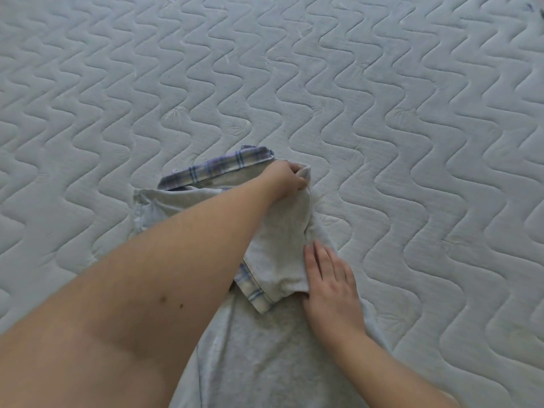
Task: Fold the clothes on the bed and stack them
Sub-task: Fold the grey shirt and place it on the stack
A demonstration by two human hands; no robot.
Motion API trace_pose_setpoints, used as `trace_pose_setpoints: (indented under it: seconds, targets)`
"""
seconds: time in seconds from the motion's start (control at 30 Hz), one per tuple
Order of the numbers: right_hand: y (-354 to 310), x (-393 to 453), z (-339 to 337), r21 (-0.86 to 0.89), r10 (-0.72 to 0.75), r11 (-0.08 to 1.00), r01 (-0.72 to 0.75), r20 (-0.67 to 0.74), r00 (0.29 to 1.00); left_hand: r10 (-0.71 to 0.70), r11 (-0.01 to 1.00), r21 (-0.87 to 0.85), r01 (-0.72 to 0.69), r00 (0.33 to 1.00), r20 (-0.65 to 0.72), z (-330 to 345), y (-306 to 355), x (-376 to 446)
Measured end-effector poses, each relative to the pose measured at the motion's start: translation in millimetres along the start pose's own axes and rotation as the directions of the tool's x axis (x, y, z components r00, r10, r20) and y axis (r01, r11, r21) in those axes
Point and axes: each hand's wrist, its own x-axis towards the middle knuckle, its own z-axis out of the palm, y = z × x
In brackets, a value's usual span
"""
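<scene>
Head view looks down on a pale quilted mattress [382, 98] with a wavy stitched pattern that fills nearly the whole picture; no edge of it can be told for certain, though a dark scrap [531, 8] shows at the far right corner of the picture, too small to identify. The only garment in sight is a grey shirt [265, 348] with a blue-and-white plaid collar [217, 169], lying on the mattress near the person, its body running down out of the lower edge of the picture. One sleeve [279, 254] with a plaid cuff [254, 293] is folded in over the shirt's body.

The left forearm crosses the picture from the lower left and hides much of the shirt's left half and chest. The left hand [284, 181] reaches across to the shoulder at the far right of the shirt, just beside the collar's end; its fingers are curled and pinch a small fold of grey cloth there, lifted slightly off the mattress. The right hand [331, 281] lies flat with fingers straight and slightly spread, palm down, pressing on the shirt's right side just beside the folded sleeve, its thumb touching the sleeve's edge near the cuff. Its wrist and forearm run off toward the lower right.
</scene>
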Motion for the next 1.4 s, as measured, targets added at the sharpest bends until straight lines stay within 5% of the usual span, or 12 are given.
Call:
trace_pose_setpoints:
  seconds: [0.1,0.3,0.43,0.6,0.7,0.77,0.93,1.0,1.1,1.2,1.3,1.4]
  targets:
    - [3,2,0,0.053,0.030,0.998,-0.033,0.060,0.998,0.013,0.962,-0.272,-0.036,0.996,-0.085,1,-1,0]
    - [16,4,14,0.039,0.029,0.999,-0.033,0.101,0.994,0.012,0.972,-0.233,-0.044,0.991,-0.136,5,-3,14]
    - [20,4,29,-0.008,0.022,1.000,-0.021,0.094,0.995,0.032,0.996,-0.076,-0.043,0.991,-0.131,10,-12,16]
    - [21,5,36,-0.051,0.032,0.998,-0.027,0.095,0.995,0.135,0.963,0.263,-0.053,0.943,-0.305,4,-41,-5]
    - [18,4,31,-0.054,0.037,0.998,-0.030,0.120,0.992,0.028,0.846,0.528,0.076,0.982,-0.187,-9,-71,-19]
    - [14,5,25,-0.026,0.027,0.999,-0.024,0.102,0.994,0.058,0.812,0.583,0.030,0.989,-0.132,-18,-83,-28]
    - [-9,2,15,-0.058,-0.162,0.986,0.159,-0.049,0.986,0.230,0.903,0.406,-0.142,0.957,-0.178,-21,-79,-47]
    - [-14,0,11,-0.013,-0.159,0.987,0.159,-0.094,0.983,0.221,0.958,0.237,-0.165,0.946,-0.238,-20,-75,-58]
    - [-20,-1,3,0.070,-0.122,0.989,0.130,-0.116,0.986,0.259,0.946,0.277,-0.168,0.905,-0.336,-22,-77,-73]
    - [-26,-1,-1,0.112,-0.085,0.989,0.095,-0.085,0.993,0.248,0.949,0.279,-0.144,0.889,-0.385,-29,-86,-78]
    - [-26,-5,4,0.083,-0.111,0.991,0.104,0.090,0.990,0.096,0.958,0.286,0.010,0.931,-0.352,-29,-97,-82]
    - [-18,-15,9,0.005,-0.122,0.992,0.123,0.154,0.980,0.038,0.867,0.472,0.156,0.926,-0.376,-14,-103,-92]
